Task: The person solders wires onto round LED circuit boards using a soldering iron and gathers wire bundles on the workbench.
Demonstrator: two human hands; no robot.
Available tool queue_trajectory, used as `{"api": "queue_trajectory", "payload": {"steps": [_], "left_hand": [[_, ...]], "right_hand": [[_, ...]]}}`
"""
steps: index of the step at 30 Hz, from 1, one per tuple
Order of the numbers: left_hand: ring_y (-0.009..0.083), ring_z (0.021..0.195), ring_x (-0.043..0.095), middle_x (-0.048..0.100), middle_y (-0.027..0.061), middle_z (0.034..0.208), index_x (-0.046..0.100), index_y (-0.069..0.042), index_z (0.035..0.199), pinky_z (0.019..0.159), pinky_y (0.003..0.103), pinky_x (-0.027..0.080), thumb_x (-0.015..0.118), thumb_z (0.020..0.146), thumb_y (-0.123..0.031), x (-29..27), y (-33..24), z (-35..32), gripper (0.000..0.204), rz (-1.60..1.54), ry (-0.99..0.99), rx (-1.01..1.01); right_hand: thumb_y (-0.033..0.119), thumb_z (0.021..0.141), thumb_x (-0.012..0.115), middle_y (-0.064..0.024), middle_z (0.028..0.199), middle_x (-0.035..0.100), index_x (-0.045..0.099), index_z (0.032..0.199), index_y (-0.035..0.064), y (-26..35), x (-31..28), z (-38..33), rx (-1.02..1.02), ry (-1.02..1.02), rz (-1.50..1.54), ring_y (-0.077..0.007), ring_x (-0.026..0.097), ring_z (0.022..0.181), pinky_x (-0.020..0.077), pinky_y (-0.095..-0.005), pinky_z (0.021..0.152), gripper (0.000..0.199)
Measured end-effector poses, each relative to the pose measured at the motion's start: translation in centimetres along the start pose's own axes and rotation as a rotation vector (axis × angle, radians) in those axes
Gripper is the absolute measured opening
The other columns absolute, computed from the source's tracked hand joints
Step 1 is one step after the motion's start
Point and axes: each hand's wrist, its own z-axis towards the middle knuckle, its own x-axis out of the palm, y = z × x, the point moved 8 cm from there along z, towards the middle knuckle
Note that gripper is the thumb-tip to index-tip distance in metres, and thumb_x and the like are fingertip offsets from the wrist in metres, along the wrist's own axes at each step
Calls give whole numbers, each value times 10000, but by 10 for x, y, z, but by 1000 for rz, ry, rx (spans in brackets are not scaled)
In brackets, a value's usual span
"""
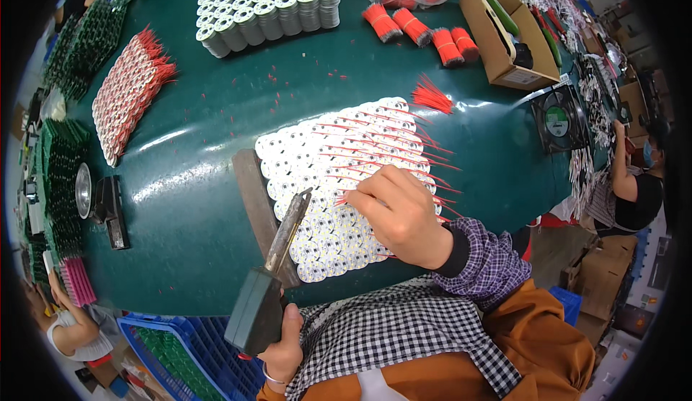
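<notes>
My left hand is wrapped round the handle of a dark green soldering gun. Its long metal tip slants up over a panel of round white LED circuit boards. Close to that tip, my right hand pinches a short red wire just above the panel. Rows of red wires lie across the far and right boards, their ends sticking out past the right edge. Along the panel's left side runs a brown wooden bar. My right fingers hide part of the boards below them.
Loose red wires lie beyond the panel, near tied wire bundles and a cardboard box. Stacked round boards stand far back. Wired boards and a black stand are leftward; a black fan is rightward. Two people work nearby.
</notes>
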Motion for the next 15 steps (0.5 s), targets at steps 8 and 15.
{"api": "queue_trajectory", "payload": {"steps": [8,15], "left_hand": [[111,601,567,682,124,1023,619,79,1206,516,272,452,684,892,68,-6,9,2,321,255,74,178],[103,605,563,661,94,889,631,64,1171,533,256,446,699,895,55,0,17,0,284,235,119,59]], "right_hand": [[4,725,717,-73,815,600,710,914,-6,-2,11,-3,0,29,58,-224,593,751,486,-327,614,189],[34,760,674,-70,809,529,660,920,9,-2,14,-5,-22,43,51,-224,568,771,481,-341,631,163]]}}
